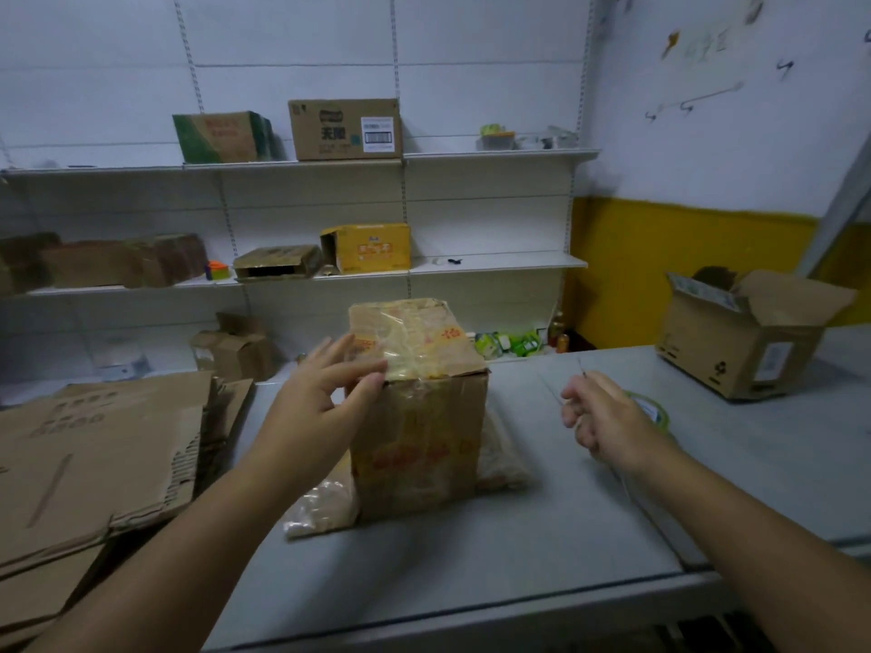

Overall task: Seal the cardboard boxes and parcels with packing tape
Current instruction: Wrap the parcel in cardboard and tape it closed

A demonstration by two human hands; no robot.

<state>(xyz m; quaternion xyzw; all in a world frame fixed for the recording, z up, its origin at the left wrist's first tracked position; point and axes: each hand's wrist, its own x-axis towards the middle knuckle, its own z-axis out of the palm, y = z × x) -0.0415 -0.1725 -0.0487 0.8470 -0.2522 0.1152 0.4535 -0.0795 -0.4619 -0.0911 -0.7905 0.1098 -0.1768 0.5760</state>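
Head view: left hand (320, 393), fingers spread, presses the taped cardboard box (419, 445). Right hand (608, 417) grips a tape roll (653, 410).

White wall shelves (495, 155), yellow-banded wall (683, 271), grey table (471, 582).

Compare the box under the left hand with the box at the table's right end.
The middle box has its top flaps down under shiny tape; the right box has its flaps standing open. The middle box bears red print; the right box shows a white label and black marks. The left hand touches the middle box; no hand touches the right box. Both are brown cardboard.
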